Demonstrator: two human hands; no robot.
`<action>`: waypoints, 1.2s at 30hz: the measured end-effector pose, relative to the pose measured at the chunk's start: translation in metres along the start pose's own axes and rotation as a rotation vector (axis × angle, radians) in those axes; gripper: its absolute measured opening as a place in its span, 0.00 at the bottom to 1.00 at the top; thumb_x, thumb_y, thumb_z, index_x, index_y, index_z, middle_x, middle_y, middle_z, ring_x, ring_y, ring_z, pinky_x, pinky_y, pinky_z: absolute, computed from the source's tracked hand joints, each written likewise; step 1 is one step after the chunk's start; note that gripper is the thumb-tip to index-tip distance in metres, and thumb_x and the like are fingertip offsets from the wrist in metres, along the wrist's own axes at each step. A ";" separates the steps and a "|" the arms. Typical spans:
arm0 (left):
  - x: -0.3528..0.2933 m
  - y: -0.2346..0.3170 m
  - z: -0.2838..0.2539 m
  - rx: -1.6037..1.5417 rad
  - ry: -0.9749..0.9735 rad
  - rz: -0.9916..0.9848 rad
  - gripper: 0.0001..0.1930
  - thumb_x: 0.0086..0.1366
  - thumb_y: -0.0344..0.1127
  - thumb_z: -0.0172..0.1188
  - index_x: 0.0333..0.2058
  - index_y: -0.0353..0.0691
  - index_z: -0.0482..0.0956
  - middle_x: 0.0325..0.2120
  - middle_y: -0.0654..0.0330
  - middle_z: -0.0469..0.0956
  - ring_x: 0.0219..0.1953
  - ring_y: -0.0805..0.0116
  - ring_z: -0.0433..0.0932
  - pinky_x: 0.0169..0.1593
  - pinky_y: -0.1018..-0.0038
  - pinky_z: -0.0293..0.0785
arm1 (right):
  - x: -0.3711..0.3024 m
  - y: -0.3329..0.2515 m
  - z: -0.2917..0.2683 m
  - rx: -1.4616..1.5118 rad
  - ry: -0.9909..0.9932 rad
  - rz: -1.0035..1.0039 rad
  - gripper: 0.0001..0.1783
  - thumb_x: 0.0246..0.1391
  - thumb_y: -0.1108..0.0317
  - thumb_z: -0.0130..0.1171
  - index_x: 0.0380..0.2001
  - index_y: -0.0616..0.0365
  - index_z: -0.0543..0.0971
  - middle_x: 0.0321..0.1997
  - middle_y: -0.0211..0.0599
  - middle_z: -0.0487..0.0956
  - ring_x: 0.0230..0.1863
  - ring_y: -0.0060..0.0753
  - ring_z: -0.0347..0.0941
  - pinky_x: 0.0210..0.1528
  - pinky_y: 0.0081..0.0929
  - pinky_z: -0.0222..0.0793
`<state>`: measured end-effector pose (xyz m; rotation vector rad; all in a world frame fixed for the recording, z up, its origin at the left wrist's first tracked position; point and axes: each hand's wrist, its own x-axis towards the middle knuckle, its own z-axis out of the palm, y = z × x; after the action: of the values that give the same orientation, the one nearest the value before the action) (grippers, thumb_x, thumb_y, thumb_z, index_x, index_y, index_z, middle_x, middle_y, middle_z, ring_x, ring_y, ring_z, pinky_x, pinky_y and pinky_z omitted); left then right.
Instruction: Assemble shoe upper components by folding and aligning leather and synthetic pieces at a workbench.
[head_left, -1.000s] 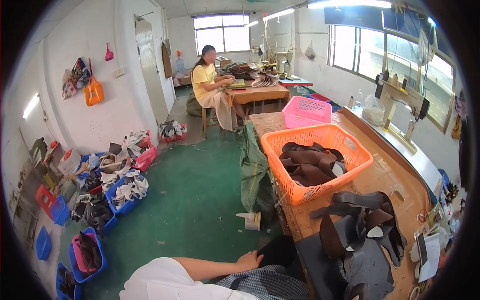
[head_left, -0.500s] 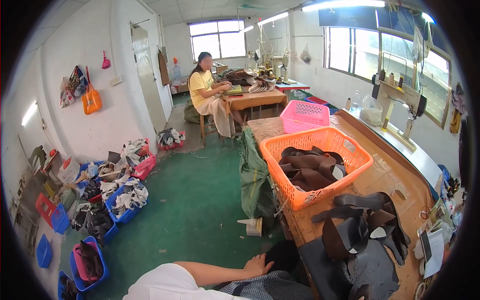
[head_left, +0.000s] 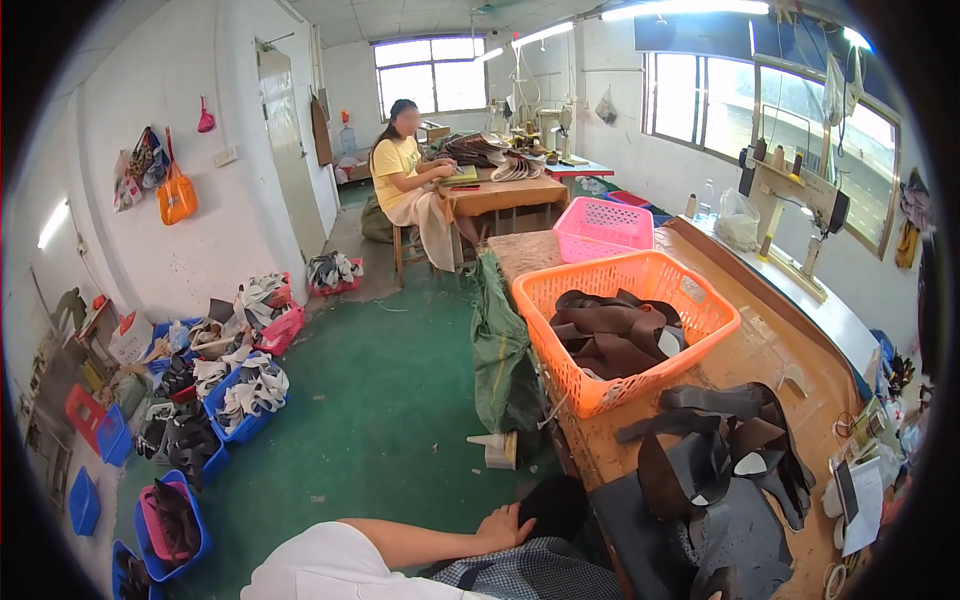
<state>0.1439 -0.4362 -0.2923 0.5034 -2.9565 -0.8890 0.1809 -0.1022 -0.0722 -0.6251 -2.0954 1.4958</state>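
My left hand (head_left: pixel 503 527) rests on my knee beside the dark trouser leg and checked cloth (head_left: pixel 505 568), fingers laid flat and holding nothing. Its forearm comes out of a white sleeve. My right hand is out of sight. On the brown worktable (head_left: pixel 765 335) to my right lies a heap of black and dark brown cut material pieces (head_left: pixel 720 470), some with pale undersides. Farther along stands an orange plastic basket (head_left: pixel 545 335), which holds similar dark brown pieces (head_left: pixel 620 330).
Behind the orange basket is a pink basket (head_left: pixel 603 228). A green sack (head_left: pixel 500 350) hangs by the table's left edge. Blue bins (head_left: pixel 245 425) of scraps line the left floor. A co-worker (head_left: pixel 400 170) sits at a far table; a sewing machine (head_left: pixel 825 205) stands right.
The whole view has shifted very slightly, so things sit a little farther left. My left hand stays on my knee, and the pieces on the table have not moved.
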 end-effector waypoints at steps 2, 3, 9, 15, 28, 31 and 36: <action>-0.001 0.003 -0.003 -0.011 -0.012 -0.001 0.35 0.67 0.59 0.47 0.56 0.28 0.66 0.45 0.36 0.75 0.49 0.40 0.76 0.51 0.55 0.74 | 0.000 0.002 0.001 -0.004 0.010 -0.005 0.29 0.62 0.57 0.56 0.51 0.78 0.73 0.55 0.64 0.74 0.55 0.55 0.71 0.61 0.35 0.62; -0.001 0.002 -0.003 -0.012 -0.011 -0.001 0.35 0.67 0.59 0.47 0.56 0.28 0.66 0.45 0.36 0.75 0.49 0.40 0.76 0.51 0.55 0.74 | -0.001 0.002 0.001 -0.007 0.016 -0.007 0.29 0.62 0.57 0.56 0.51 0.78 0.74 0.55 0.64 0.74 0.55 0.55 0.71 0.61 0.35 0.62; 0.001 0.004 -0.005 -0.015 -0.020 -0.011 0.36 0.67 0.59 0.47 0.56 0.28 0.66 0.46 0.36 0.75 0.50 0.40 0.75 0.51 0.55 0.74 | 0.000 -0.003 0.002 -0.041 0.013 -0.024 0.28 0.62 0.57 0.56 0.50 0.77 0.74 0.55 0.64 0.75 0.54 0.56 0.71 0.61 0.35 0.62; 0.003 0.004 -0.003 -0.008 -0.013 -0.014 0.36 0.66 0.59 0.48 0.56 0.29 0.66 0.47 0.36 0.75 0.50 0.41 0.75 0.52 0.55 0.74 | 0.000 -0.008 0.003 -0.046 -0.017 -0.008 0.28 0.62 0.55 0.55 0.50 0.76 0.75 0.55 0.63 0.75 0.55 0.57 0.70 0.61 0.36 0.61; 0.003 0.001 -0.002 -0.016 -0.017 -0.018 0.35 0.66 0.59 0.48 0.56 0.30 0.67 0.45 0.37 0.75 0.50 0.42 0.76 0.51 0.55 0.74 | -0.001 -0.008 0.001 -0.036 -0.019 0.012 0.30 0.63 0.54 0.53 0.52 0.75 0.74 0.57 0.63 0.73 0.58 0.57 0.68 0.64 0.36 0.58; 0.000 0.007 -0.009 -0.027 -0.040 -0.035 0.35 0.66 0.59 0.48 0.56 0.29 0.67 0.46 0.37 0.75 0.50 0.41 0.75 0.52 0.55 0.73 | -0.002 -0.014 -0.001 -0.142 -0.031 -0.003 0.29 0.63 0.54 0.54 0.52 0.75 0.74 0.57 0.63 0.73 0.58 0.57 0.68 0.64 0.36 0.59; 0.000 0.002 -0.001 -0.008 -0.026 -0.045 0.35 0.66 0.60 0.48 0.55 0.31 0.68 0.45 0.38 0.76 0.49 0.42 0.76 0.51 0.55 0.75 | -0.003 -0.015 -0.003 -0.126 -0.039 0.013 0.29 0.62 0.54 0.54 0.51 0.75 0.75 0.57 0.63 0.73 0.57 0.57 0.69 0.63 0.35 0.59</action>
<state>0.1434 -0.4353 -0.2899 0.5640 -2.9747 -0.9185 0.1832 -0.1065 -0.0571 -0.6613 -2.2328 1.4014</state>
